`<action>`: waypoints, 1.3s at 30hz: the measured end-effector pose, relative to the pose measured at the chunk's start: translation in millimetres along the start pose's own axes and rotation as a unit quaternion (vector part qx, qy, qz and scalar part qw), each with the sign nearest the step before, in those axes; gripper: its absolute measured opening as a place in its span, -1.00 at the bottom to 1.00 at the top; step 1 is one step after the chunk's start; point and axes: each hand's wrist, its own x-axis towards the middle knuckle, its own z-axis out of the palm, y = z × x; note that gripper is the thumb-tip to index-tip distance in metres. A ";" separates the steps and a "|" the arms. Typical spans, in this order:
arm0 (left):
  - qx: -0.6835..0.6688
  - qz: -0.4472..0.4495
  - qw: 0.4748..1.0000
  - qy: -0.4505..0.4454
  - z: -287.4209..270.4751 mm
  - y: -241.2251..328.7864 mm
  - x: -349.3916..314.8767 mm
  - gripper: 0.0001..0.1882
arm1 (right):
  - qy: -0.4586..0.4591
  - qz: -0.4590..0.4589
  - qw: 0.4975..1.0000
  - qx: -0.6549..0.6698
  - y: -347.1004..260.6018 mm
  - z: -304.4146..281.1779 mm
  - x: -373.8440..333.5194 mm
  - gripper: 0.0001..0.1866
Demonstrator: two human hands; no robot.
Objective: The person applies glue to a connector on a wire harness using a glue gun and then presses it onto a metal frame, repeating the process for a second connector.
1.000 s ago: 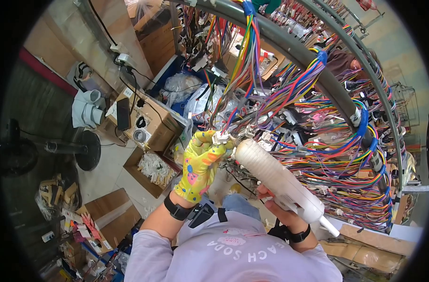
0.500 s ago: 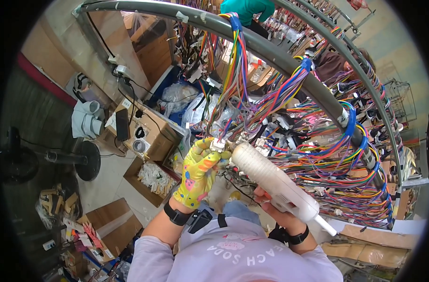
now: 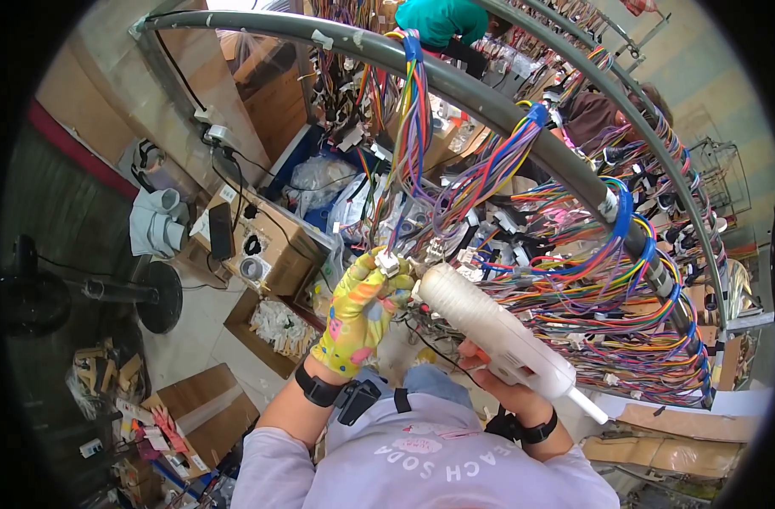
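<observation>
My left hand (image 3: 358, 318), in a yellow patterned glove, pinches a white wire connector (image 3: 389, 262) between its fingertips. Coloured wires run up from this connector to a bundle (image 3: 414, 119) tied to the metal rail. My bare right hand (image 3: 506, 388) grips a white hot glue gun (image 3: 502, 327) by its handle. The gun's nozzle end points at the connector; whether the tip touches it I cannot tell. A white glue stick (image 3: 587, 407) juts from the gun's rear.
A curved metal rail (image 3: 489, 102) carries many hanging wire bundles (image 3: 591, 305) to the right. At left stand a cardboard box with tape rolls (image 3: 277, 254), an open box of white parts (image 3: 277, 327) and a black stand (image 3: 158, 297). Two people work beyond the rail.
The view has shifted slightly, and the rail with its wire bundles sits a little further left. Both hands keep their hold on the connector and the glue gun.
</observation>
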 end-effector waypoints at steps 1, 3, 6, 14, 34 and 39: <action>-0.021 -0.002 1.000 -0.008 0.3 0.1 0.4 -0.59 | -0.007 0.003 1.000 -0.016 -0.1 -1.0 -2.7 -0.39; -0.052 -0.014 0.998 -0.024 -1.7 0.8 2.3 -0.58 | -0.015 0.003 0.999 -0.031 0.9 -4.7 -6.1 -0.38; -0.102 -0.037 0.993 -0.052 -5.3 2.8 7.9 -0.57 | -0.059 -0.077 0.987 -0.129 2.1 -9.4 -9.7 -0.36; -0.125 -0.039 0.990 -0.045 6.2 15.9 13.5 -0.58 | -0.003 0.005 0.987 0.159 -9.3 -2.2 -38.7 -0.35; -0.151 -0.022 0.987 -0.041 -24.4 15.2 23.7 -0.62 | 0.110 -0.171 0.972 -0.122 3.1 2.4 -60.9 -0.61; -0.054 -0.013 0.998 -0.017 -30.3 -7.2 16.8 -0.64 | 0.086 -0.165 0.957 -0.224 -21.7 3.8 -61.3 -0.60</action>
